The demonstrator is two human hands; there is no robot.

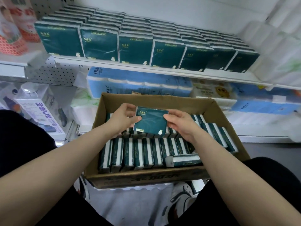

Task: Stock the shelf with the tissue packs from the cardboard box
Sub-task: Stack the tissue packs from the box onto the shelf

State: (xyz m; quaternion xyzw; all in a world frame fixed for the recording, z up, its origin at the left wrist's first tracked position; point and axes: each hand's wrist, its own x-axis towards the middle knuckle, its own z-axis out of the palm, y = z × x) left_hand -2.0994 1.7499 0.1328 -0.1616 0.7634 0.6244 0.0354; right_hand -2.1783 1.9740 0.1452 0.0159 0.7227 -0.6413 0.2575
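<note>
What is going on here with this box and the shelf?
A person is stocking tissue packs. The left hand and right hand together hold one dark green tissue pack by its side edges, above the open cardboard box. The box holds many more packs standing on edge. The shelf above already carries rows of the same packs.

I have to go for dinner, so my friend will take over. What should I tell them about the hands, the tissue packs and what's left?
Hands: left hand and right hand each grip a side of one dark green tissue pack, held above the cardboard box.
Things: the shelf above holds rows of matching packs; the box holds many spare packs on edge.
Done: much of the shelf is stocked.
Left: shelve the held pack, then the spare packs.
</note>
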